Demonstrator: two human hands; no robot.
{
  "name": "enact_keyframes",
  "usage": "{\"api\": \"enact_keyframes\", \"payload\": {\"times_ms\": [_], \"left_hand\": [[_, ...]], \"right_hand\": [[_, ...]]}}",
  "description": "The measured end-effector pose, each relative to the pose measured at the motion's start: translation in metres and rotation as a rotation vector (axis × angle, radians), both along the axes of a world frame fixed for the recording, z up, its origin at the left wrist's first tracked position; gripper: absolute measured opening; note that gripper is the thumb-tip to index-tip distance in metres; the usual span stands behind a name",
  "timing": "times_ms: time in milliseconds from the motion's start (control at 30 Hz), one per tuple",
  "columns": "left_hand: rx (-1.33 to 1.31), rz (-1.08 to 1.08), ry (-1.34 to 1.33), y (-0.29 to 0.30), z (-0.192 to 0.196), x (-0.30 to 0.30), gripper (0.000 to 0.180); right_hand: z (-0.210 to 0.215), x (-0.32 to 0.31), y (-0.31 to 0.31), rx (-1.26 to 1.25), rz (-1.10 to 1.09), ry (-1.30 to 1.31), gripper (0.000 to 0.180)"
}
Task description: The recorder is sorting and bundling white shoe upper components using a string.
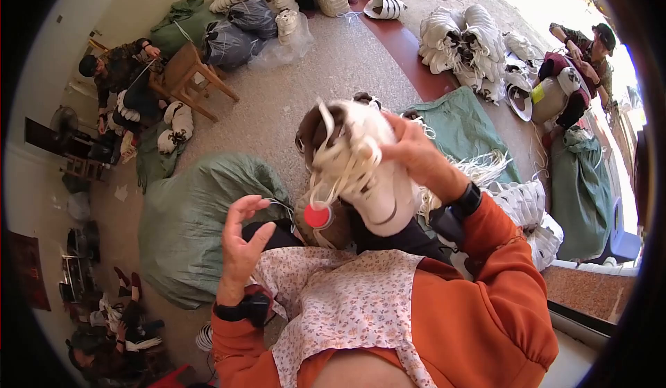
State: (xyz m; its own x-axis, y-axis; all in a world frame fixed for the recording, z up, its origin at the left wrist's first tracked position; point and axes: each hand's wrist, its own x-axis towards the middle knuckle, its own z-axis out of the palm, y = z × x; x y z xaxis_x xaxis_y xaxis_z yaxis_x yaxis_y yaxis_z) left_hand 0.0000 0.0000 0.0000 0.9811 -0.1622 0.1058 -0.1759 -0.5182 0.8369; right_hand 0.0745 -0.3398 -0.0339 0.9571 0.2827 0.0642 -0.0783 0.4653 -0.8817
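My right hand (424,153) grips a white shoe (380,192) from its right side, thumb across the front, and holds it up over my lap. Pale laces (333,153) hang loosely from the shoe's opening, which shows a brown lining. To the left, my left hand (241,246) is raised with its fingers apart and nothing in it. Below the laces sits a round red thing like a cap (318,214); what it belongs to is partly hidden. A flowered apron (340,291) covers my lap.
A large green sack (201,214) bulges at my left. To my right lie a green cloth (465,128), loose white laces (482,168) and stacked white shoes (520,208). A wooden chair (184,76) stands farther off. Several other people sit working around the room.
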Motion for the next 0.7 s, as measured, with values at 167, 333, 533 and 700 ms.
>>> {"api": "enact_keyframes", "payload": {"times_ms": [167,333,533,700], "left_hand": [[0.334,0.066,0.125,0.031,-0.039,0.014,0.034],[0.416,0.031,0.135,0.049,-0.101,0.027,0.037],[0.381,0.045,0.145,0.037,-0.107,0.049,0.03],[0.349,0.044,0.203,0.037,-0.105,0.059,0.027]], "right_hand": [[-0.036,0.064,-0.118,0.144,-0.293,0.131,0.04],[-0.109,0.118,-0.179,0.1,-0.523,0.295,0.036],[-0.18,0.158,-0.206,0.102,-0.516,0.484,0.034],[-0.254,0.173,-0.228,0.203,-0.275,0.379,0.041]]}}
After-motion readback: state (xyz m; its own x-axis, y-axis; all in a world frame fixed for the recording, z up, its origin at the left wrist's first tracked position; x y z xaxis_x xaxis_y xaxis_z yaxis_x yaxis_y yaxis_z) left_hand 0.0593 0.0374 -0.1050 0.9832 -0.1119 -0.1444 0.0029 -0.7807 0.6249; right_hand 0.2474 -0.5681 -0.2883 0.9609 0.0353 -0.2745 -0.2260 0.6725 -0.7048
